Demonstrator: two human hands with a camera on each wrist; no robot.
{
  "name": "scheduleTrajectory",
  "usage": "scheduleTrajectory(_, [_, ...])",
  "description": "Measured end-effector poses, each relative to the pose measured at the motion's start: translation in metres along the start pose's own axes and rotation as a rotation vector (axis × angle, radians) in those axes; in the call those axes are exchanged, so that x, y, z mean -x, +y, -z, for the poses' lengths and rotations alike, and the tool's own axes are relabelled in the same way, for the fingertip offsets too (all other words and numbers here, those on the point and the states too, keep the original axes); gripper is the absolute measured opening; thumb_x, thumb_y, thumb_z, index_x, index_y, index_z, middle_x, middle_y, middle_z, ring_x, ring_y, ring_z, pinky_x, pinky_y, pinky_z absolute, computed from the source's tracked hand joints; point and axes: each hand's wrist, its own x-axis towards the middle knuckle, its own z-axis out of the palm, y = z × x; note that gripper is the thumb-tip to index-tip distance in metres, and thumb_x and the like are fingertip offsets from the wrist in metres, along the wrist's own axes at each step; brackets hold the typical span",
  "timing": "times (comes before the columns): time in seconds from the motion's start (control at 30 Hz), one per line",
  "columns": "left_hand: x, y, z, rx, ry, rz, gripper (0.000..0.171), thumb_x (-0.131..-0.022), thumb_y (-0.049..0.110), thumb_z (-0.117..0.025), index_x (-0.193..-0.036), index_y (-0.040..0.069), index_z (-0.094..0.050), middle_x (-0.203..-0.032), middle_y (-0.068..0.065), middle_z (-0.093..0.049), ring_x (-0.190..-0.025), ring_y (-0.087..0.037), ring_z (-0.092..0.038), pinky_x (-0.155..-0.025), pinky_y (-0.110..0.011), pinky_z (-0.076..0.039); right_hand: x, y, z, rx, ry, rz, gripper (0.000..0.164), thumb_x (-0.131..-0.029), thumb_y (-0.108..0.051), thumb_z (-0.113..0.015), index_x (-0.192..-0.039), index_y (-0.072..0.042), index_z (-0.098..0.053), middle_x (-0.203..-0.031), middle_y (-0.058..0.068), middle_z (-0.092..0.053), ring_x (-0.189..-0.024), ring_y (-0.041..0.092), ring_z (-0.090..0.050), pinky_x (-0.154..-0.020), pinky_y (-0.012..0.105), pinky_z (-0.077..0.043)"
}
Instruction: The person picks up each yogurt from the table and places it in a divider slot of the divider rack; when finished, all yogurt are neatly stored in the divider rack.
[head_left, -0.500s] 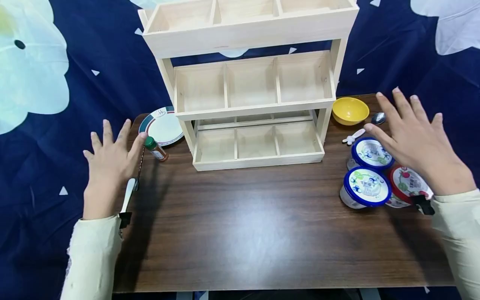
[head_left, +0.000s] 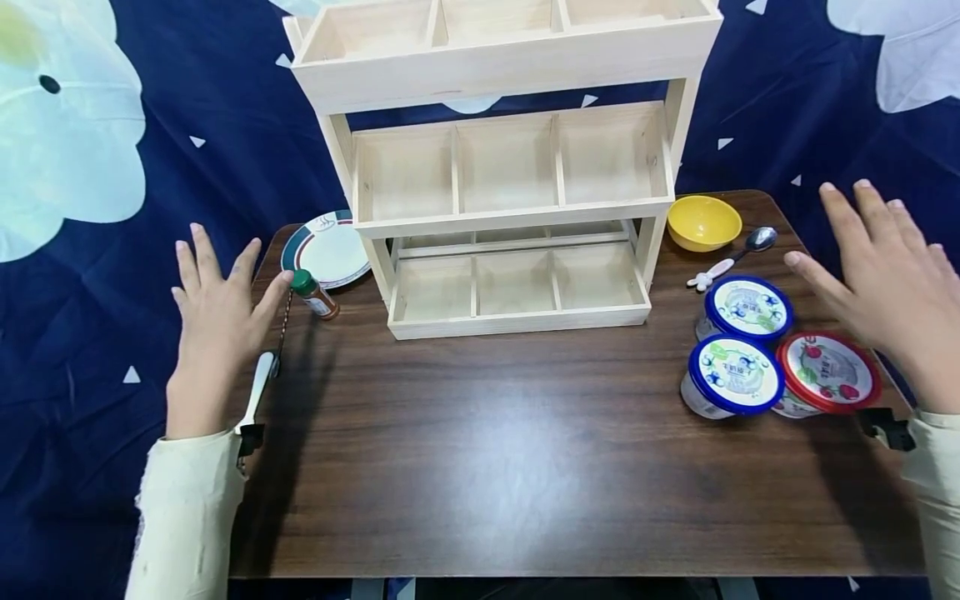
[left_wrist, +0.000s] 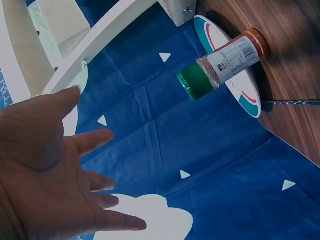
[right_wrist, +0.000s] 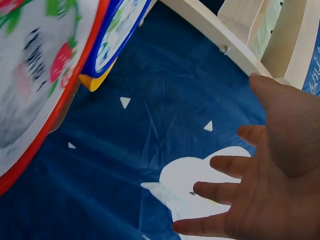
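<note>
My left hand is held over the table's left edge with its fingers spread, holding nothing. Beside its thumb stands a spice jar with a green cap. A white-handled utensil lies by the left wrist, near a thin twisted rod. On the other side, my right hand hovers with spread fingers past the right edge, also holding nothing. Nearest to it are two blue-lidded tubs and a red-lidded tub. A spoon with a rabbit-shaped handle and a yellow bowl sit farther back.
A three-tier wooden rack with divided trays stands at the back middle of the brown table. White plates with a green rim lie left of it. Dark blue flowered cloth hangs behind.
My right hand has moved to the right, off the tubs, so the red lid and the spoon show fully. The left hand has barely shifted.
</note>
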Motion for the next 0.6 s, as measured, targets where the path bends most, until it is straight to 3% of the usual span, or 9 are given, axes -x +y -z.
scheduleTrajectory(0.1, [0.001, -0.001, -0.002, 0.013, 0.013, -0.036, 0.079, -0.113, 0.059, -0.046, -0.168, 0.003, -0.035, -0.177, -0.024, 0.020, -0.162, -0.048, 0.020, -0.118, -0.089, 0.000, 0.003, 0.005, 0.000, -0.021, 0.033, 0.010, 0.086, -0.115, -0.062, -0.030, -0.173, -0.007, 0.002, -0.176, 0.031, 0.008, -0.160, 0.058, 0.005, -0.123, 0.082, 0.001])
scheduleTrajectory(0.2, [0.002, -0.001, -0.006, 0.091, 0.018, -0.082, 0.072, -0.113, 0.048, -0.055, -0.165, 0.001, -0.041, -0.177, -0.027, 0.016, -0.162, -0.050, 0.018, -0.124, -0.082, 0.002, 0.008, 0.010, 0.000, -0.048, 0.084, 0.034, 0.085, -0.115, -0.061, -0.027, -0.173, -0.005, -0.002, -0.176, 0.032, 0.004, -0.160, 0.059, 0.001, -0.127, 0.077, 0.002])
scheduleTrajectory(0.4, [0.001, 0.000, -0.010, 0.308, -0.096, -0.170, 0.062, -0.112, 0.034, -0.063, -0.161, -0.001, -0.047, -0.175, -0.034, 0.007, -0.159, -0.057, 0.011, -0.124, -0.081, 0.003, 0.018, 0.023, -0.006, -0.143, 0.315, 0.148, 0.091, -0.111, -0.070, -0.031, -0.170, -0.002, -0.025, -0.174, 0.033, -0.019, -0.160, 0.055, -0.019, -0.134, 0.066, -0.009])
scheduleTrajectory(0.6, [-0.003, 0.000, -0.014, 0.401, -0.151, -0.224, 0.057, -0.109, 0.015, -0.069, -0.160, -0.002, -0.049, -0.175, -0.035, -0.003, -0.161, -0.055, -0.004, -0.126, -0.080, -0.011, 0.023, 0.034, -0.014, -0.263, 0.450, 0.208, 0.097, -0.107, -0.076, -0.038, -0.165, 0.001, -0.037, -0.169, 0.034, -0.030, -0.160, 0.049, -0.024, -0.135, 0.059, -0.011])
